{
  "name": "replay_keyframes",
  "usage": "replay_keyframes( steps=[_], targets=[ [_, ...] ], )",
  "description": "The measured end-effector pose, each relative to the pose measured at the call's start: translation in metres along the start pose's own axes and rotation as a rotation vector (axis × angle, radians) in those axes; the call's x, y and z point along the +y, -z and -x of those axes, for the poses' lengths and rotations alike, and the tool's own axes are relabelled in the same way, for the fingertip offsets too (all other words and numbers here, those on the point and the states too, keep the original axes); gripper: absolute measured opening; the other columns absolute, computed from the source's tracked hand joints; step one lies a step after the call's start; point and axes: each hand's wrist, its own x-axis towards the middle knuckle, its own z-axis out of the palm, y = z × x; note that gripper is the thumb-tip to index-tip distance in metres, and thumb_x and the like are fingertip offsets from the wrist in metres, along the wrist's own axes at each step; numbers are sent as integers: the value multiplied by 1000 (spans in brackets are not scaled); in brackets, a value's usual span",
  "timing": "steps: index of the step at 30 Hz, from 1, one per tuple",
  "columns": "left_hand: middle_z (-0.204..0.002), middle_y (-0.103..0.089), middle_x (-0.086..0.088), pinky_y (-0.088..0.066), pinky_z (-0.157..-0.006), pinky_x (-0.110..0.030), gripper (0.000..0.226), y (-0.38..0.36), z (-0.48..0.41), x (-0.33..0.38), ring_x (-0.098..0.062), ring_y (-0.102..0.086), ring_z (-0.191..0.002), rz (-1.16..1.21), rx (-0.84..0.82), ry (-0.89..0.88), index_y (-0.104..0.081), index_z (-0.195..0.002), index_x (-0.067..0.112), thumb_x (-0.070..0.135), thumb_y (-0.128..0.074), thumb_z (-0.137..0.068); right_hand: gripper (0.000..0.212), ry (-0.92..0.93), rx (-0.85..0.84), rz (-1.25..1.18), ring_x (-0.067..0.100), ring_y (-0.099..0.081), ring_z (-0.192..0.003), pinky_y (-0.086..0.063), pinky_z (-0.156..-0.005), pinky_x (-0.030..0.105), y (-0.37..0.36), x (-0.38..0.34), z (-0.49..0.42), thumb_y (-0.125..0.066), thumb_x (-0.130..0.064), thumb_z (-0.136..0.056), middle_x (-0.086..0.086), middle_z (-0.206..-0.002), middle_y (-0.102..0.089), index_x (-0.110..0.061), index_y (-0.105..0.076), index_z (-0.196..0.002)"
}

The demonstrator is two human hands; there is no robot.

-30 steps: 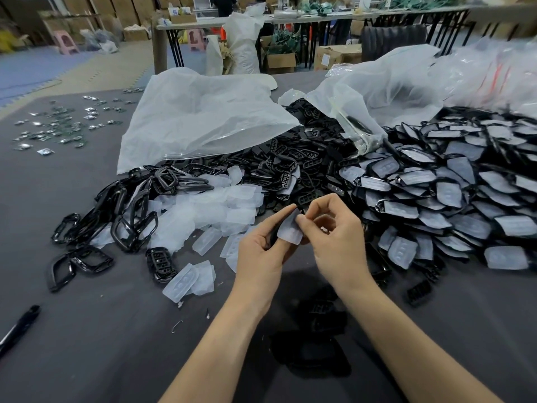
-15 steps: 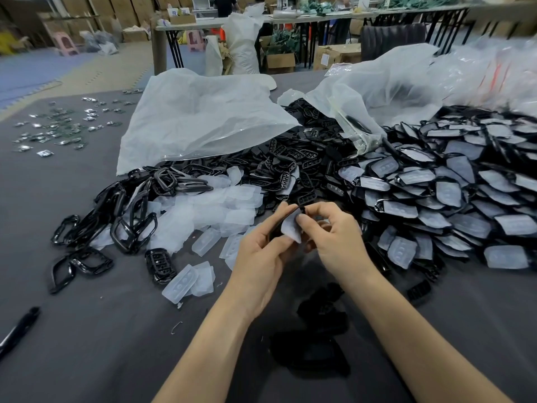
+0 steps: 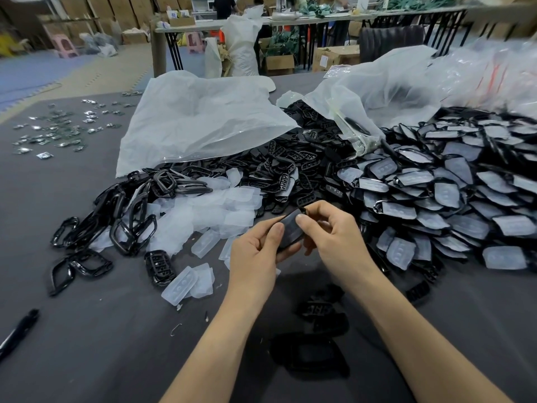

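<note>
Both hands meet over the grey table, just in front of the piles. My left hand [image 3: 255, 254] grips a small black plastic shell with a translucent pad on it [image 3: 289, 231], thumb on top. My right hand [image 3: 331, 231] pinches the same piece from the right, thumb pressed on its face and fingers curled behind. A heap of translucent pads [image 3: 215, 210] lies just left of the hands. Black button frames [image 3: 293, 164] are piled behind them. To the right spreads a large pile of assembled pieces [image 3: 453, 196].
Black outer rings [image 3: 128, 216] lie scattered at left. Two white plastic bags [image 3: 197, 123] cover the back of the piles. Small metal parts [image 3: 55, 126] are strewn far left. A black pen [image 3: 17, 333] lies at the near left edge. Dark parts [image 3: 316, 335] sit between my forearms.
The piece in my hands has turned: its pale pad faced up before, now mostly the dark shell shows. Both hands have shifted slightly.
</note>
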Motion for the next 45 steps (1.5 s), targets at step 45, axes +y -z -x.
replay_keyframes(
  steps=[45],
  targets=[
    [-70, -72, -6, -57, -59, -21, 20, 3, -1, 1, -11, -66, -54, 34, -67, 146, -68, -98, 18, 3, -56, -94, 8, -141, -225, -267, 5, -53, -41, -46, -41, 18, 3, 2, -1, -54, -8, -95, -6, -54, -58, -12, -49, -91]
  ],
)
